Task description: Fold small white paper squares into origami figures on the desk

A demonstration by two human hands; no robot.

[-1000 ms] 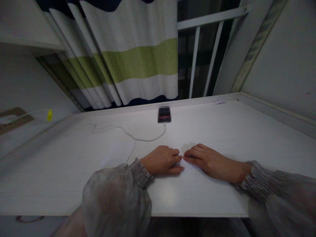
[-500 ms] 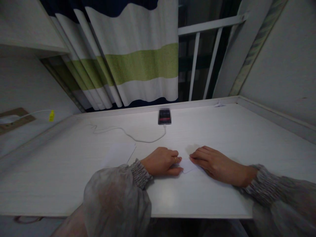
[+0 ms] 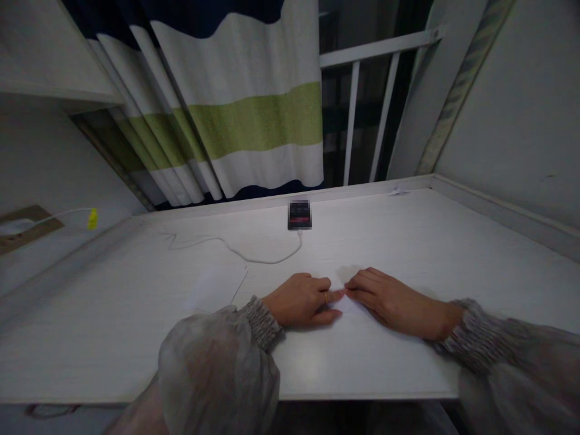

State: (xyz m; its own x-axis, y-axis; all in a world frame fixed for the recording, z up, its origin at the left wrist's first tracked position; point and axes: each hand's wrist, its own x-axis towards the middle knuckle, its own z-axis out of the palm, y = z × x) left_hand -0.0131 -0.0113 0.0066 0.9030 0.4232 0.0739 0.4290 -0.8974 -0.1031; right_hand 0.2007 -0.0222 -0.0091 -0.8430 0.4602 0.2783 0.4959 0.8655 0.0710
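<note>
Two hands are down on the white table (image 3: 408,241), meeting at the near middle. Between them lies one small piece of white paper (image 3: 347,304), flat on the tabletop, mostly covered by fingers.

The left hand (image 3: 301,300) sits knuckles up with its fingers curled in and the fingertips on the paper's left edge. Whether it pinches the paper or only presses it, I cannot tell. One ring (image 3: 325,296) shows on a finger. The right hand (image 3: 389,299) lies flat with its fingers stretched out, their tips pressing the paper from the right and just touching the left hand's fingertips.

To the left, near the left sleeve, lies one larger white sheet (image 3: 215,285). Beyond the hands, one white cable (image 3: 254,257) loops across the table to one small black device (image 3: 299,215) at the back edge. One yellow tag (image 3: 92,219) hangs on a cord at far left. One tiny white scrap (image 3: 399,191) rests in the far right corner. One striped curtain (image 3: 254,121) hangs behind.
</note>
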